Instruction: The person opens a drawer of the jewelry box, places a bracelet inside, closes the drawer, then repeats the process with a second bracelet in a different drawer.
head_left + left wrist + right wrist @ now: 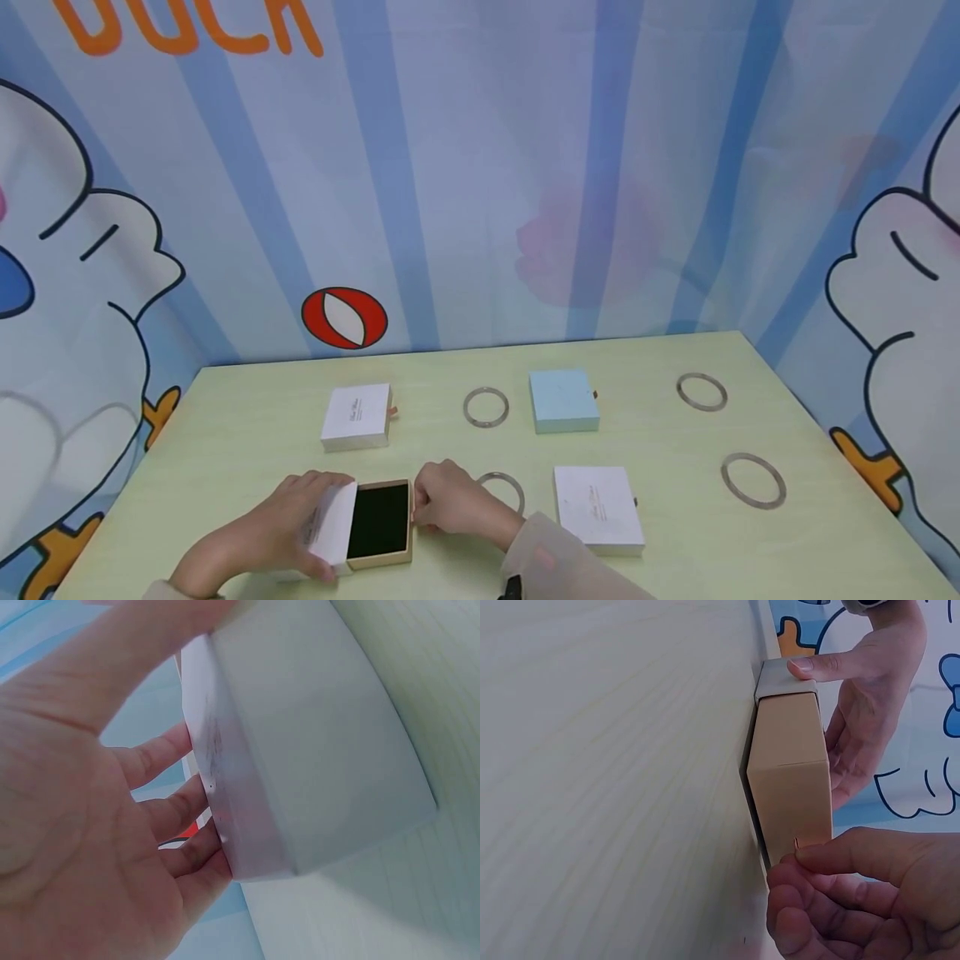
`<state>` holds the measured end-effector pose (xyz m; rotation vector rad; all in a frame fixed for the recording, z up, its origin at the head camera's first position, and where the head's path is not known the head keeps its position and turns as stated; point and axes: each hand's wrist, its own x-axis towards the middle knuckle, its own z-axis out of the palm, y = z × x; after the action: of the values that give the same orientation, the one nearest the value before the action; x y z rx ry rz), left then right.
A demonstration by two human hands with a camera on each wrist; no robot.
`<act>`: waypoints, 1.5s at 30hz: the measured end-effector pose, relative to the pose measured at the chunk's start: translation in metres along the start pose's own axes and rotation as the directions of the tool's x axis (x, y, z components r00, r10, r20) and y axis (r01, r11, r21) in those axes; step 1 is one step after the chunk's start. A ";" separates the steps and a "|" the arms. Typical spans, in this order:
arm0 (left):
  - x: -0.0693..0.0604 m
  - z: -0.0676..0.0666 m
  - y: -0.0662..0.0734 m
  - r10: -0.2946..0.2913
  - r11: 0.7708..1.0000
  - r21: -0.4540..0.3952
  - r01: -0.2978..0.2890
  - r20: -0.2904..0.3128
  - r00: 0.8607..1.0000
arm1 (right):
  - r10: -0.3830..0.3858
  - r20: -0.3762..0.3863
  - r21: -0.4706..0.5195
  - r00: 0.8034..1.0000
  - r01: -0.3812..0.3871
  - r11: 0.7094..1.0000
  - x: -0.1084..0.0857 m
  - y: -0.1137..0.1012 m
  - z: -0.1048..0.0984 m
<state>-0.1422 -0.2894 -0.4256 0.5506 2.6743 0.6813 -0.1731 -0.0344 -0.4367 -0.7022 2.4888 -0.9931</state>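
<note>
A white cardboard drawer box [332, 527] is part open

The drawer box is on the pale yellow-green table [652, 433]. Its tan cardboard tray [791, 795], with a flat dark lining [378, 521], sticks out on the right. The left hand [281, 521] grips the box's white sleeve [322, 735], thumb on the near edge and fingers on the far edge. The right hand [461, 504] pinches a tiny orange-brown tab [796, 843] on the tray's front.

Right of the drawer box, a round grey ring [518, 487] is partly hidden by the right hand, so there is little room between. Farther right is a flat white box [598, 508]. Left of the drawer box, a wide strip of table runs to the side edge. Just behind it is a square white box [358, 415], with a strip of table between them. A square light-blue box [564, 400] is behind it and well to the right.
</note>
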 end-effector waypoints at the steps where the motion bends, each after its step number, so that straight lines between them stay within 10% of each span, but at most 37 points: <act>1: 0.000 0.000 0.000 -0.004 1.000 0.000 0.004 0.000 1.000 | 0.004 0.002 0.000 1.000 -0.004 1.000 0.000 0.000 0.000; 45: -0.001 0.000 0.000 0.036 0.999 0.005 -0.036 -0.009 0.999 | -0.015 -0.007 0.013 1.000 0.016 1.000 -0.004 0.008 -0.004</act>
<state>-0.1413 -0.2903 -0.4251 0.6001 2.6805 0.6895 -0.1743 -0.0252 -0.4390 -0.7161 2.4845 -1.0184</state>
